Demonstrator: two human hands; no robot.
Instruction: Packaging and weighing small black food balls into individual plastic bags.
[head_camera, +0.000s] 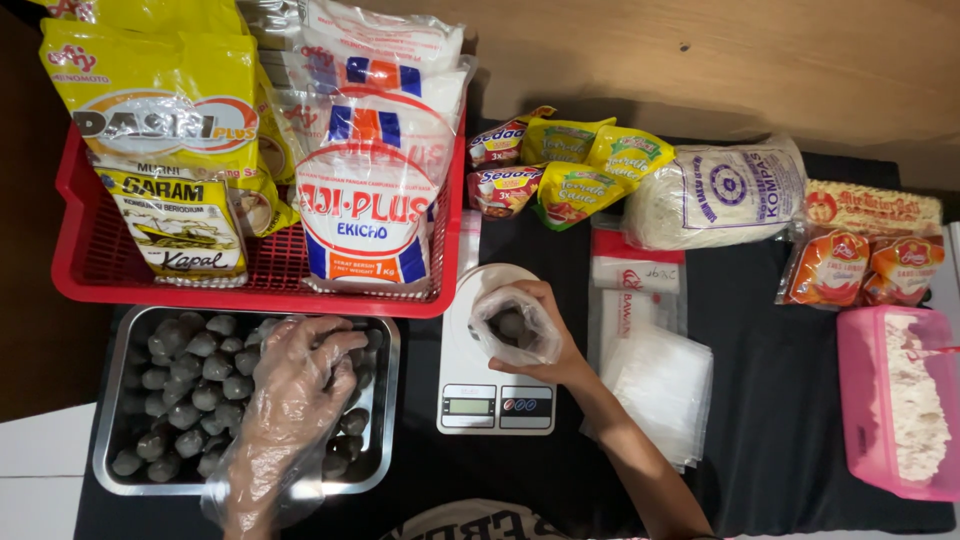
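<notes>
— Head view: what were the hands doing?

— The left hand (300, 385), inside a loose clear plastic glove, was down in the metal tray (110, 455) with its fingers curled over the grey meatballs (185, 385); whether it had closed on one I cannot tell. The glove probably kept bare skin off the food.

— And the right?

— The right hand (545, 335) was clamped on a small clear bag (512, 328), holding its mouth up over the white kitchen scale (495, 385), likely so the fill could be weighed. A few meatballs already sat inside.

— Around them?

— A red basket (75, 255) of seasoning packets behind the tray, and spare bags (660, 385) stacked on the black bench (775, 420).
</notes>
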